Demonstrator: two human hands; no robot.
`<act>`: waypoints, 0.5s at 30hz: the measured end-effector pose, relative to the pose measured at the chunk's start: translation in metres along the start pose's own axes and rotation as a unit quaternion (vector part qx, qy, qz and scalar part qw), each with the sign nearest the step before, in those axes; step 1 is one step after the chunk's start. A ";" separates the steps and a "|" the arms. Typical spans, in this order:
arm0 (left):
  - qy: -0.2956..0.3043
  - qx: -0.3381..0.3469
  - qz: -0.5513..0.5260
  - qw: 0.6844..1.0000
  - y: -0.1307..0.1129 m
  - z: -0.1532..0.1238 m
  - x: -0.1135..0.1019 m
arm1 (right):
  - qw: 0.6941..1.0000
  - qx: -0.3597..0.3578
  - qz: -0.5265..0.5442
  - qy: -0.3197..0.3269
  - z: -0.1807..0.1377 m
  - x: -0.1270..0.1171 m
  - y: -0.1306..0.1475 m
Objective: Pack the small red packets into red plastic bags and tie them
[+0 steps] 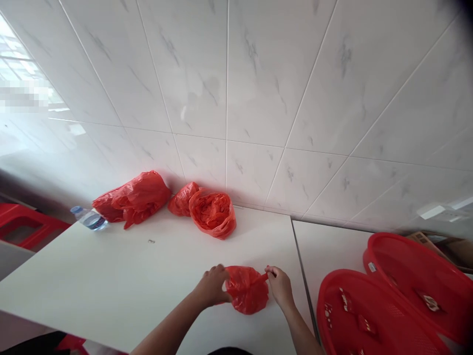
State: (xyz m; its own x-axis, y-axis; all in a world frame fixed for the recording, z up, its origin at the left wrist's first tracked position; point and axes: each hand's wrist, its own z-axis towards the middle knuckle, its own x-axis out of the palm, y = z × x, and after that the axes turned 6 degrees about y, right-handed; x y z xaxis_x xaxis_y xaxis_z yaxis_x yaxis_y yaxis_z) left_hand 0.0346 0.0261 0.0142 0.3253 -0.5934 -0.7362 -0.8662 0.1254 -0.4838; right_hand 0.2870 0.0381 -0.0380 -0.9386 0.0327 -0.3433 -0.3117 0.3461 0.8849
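Observation:
A red plastic bag (248, 296) lies bunched on the white table in front of me. My right hand (280, 285) is closed in a pinch on a twisted strip of this bag, drawn out to its upper right. At the bag's left edge is my left hand (213, 287), thumb and fingers curved apart in a C shape beside the red plastic. What lies inside the bag cannot be made out.
Against the tiled wall rest a large red bag (138, 197), a smaller red bundle (183, 199) and an open-topped red bag (213, 214). A plastic bottle (89, 219) lies at left. Red baskets (334, 281) with small packets stand right, near a cardboard box (453, 249).

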 end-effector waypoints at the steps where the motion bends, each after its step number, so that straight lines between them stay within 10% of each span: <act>1: -0.022 0.021 -0.013 0.999 -0.007 0.005 0.005 | 1.000 -0.007 0.006 0.019 -0.002 0.003 0.001; 8: 0.027 0.045 0.039 0.998 -0.027 0.034 0.026 | 0.993 -0.002 0.080 0.089 -0.004 0.007 0.001; 15: -0.025 -0.086 0.026 0.996 0.063 -0.022 -0.026 | 0.987 0.121 0.068 0.085 -0.010 -0.031 -0.059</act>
State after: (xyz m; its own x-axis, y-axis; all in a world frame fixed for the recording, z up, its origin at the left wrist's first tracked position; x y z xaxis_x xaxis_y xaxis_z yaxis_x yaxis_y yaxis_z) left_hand -0.0372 0.0323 0.0132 0.2931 -0.5488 -0.7829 -0.9330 0.0145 -0.3595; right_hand 0.3331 0.0071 -0.0760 -0.9869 -0.0568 -0.1507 -0.1563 0.5630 0.8116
